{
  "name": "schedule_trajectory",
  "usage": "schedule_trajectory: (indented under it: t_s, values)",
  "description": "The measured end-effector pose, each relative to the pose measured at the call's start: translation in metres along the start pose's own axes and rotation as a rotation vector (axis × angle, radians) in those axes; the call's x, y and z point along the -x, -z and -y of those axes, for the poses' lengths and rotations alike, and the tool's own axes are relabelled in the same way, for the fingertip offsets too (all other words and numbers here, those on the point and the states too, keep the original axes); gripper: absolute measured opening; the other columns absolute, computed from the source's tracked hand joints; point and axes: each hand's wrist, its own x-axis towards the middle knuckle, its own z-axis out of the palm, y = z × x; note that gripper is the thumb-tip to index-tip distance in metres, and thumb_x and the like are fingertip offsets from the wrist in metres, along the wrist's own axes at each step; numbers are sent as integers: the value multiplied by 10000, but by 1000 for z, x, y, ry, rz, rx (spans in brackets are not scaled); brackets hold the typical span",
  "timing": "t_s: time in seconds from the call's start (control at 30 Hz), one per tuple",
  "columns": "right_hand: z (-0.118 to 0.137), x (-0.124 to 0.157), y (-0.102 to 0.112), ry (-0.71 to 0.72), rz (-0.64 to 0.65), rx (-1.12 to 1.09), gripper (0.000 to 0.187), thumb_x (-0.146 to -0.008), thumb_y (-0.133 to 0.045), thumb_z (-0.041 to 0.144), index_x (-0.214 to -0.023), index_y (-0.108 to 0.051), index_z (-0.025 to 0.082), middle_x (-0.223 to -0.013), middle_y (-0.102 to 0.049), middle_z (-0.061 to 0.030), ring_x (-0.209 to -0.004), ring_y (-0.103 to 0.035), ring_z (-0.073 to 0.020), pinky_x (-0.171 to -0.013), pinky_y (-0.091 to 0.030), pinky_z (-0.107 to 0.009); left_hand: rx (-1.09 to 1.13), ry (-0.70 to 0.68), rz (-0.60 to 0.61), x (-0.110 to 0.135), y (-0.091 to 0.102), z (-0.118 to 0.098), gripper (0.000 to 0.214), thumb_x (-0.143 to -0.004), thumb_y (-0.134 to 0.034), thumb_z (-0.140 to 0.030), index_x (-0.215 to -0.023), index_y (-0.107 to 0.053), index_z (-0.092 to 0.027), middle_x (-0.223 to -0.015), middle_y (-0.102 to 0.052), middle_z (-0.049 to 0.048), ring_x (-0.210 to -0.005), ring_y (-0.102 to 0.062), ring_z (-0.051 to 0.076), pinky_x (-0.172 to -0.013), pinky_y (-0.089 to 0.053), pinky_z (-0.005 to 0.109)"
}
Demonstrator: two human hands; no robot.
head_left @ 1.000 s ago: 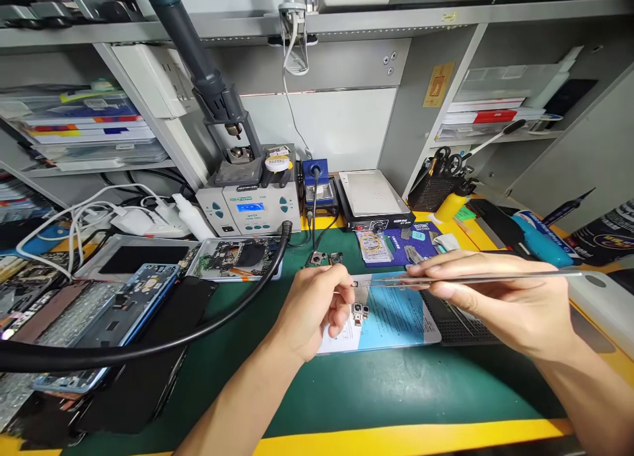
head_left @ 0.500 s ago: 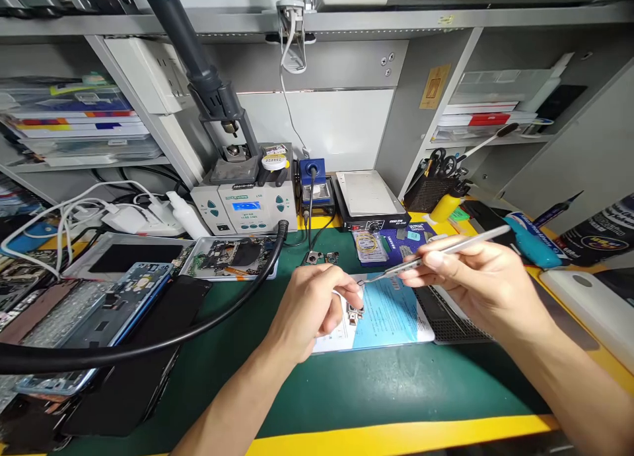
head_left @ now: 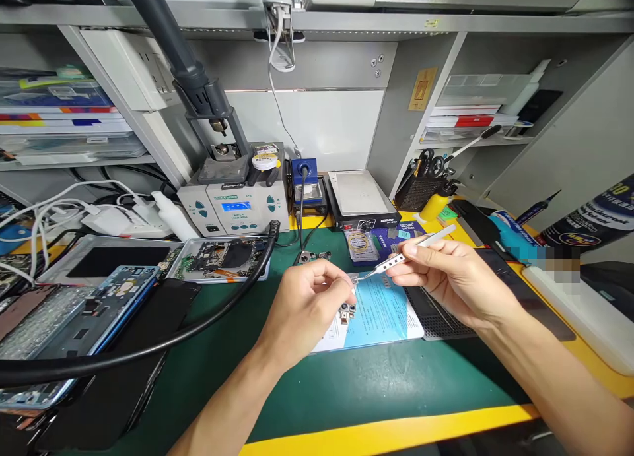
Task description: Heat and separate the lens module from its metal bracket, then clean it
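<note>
My left hand (head_left: 310,311) is closed in a pinch above a blue-and-white printed sheet (head_left: 384,317). Something tiny shows at its fingertips, too small to name. A pair of metal tweezers (head_left: 389,264) with holes along the handle sits in my right hand (head_left: 460,274), gripped like a pen. The tips slant down to the left and meet my left fingertips. Just below those fingers, a small camera module (head_left: 348,313) with a dark round lens lies on the sheet. Part of it is hidden by my left hand.
A hot-air station (head_left: 235,208) with a thick black hose (head_left: 218,321) stands at the back left. Phone parts, including a blue frame (head_left: 99,324), lie on the left. A flat heating plate (head_left: 361,195) is behind, and a black perforated mat (head_left: 440,317) lies right.
The view has shifted slightly to the right. My left fingers have turned and closed tighter, and the tweezers' tips have come to the left fingertips.
</note>
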Motion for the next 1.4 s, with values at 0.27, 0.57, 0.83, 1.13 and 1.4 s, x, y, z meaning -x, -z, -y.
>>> schedule_trajectory:
  t_s: [0.27,0.57,0.83,1.13,1.4]
  values:
    - [0,0,1,-25,10,1,114,-848,-792,252,-808,-821,150,-758,-823,-99,-667,-793,-181,-699,-651,-189,2,-7,0,0,-2,0,144,-803,-614,-218,-679,-672,-174,-543,-591,-34,-416,-374,39,-398,-258,181]
    - [-1,-3,3,-39,-18,-15,203,-729,-894,287,-814,-802,127,-739,-817,-115,-665,-797,-202,-677,-660,-215,-26,23,16,0,-1,-3,152,-772,-611,-209,-629,-631,-164,-543,-576,-34,-425,-350,35,-398,-239,178]
    - [-2,-5,7,-53,-11,-7,170,-743,-881,254,-802,-805,115,-746,-815,-136,-640,-792,-198,-673,-665,-219,-105,20,41,0,-2,-1,131,-800,-599,-221,-691,-650,-172,-671,-690,16,-484,-466,74,-444,-312,198]
    - [-6,-6,4,-62,-71,127,248,-655,-942,304,-736,-785,130,-691,-793,-91,-633,-778,-198,-661,-666,-223,-832,-159,145,-2,43,-1,293,-816,-686,-405,-1057,-688,-238,-940,-659,17,-692,-585,159,-595,-399,263]
    - [-11,-6,2,-51,-63,205,228,-690,-916,320,-756,-789,143,-694,-788,-88,-647,-780,-217,-640,-668,-255,-991,-231,262,3,27,4,151,-885,-545,-306,-988,-651,-270,-1010,-607,1,-874,-623,203,-764,-420,332]
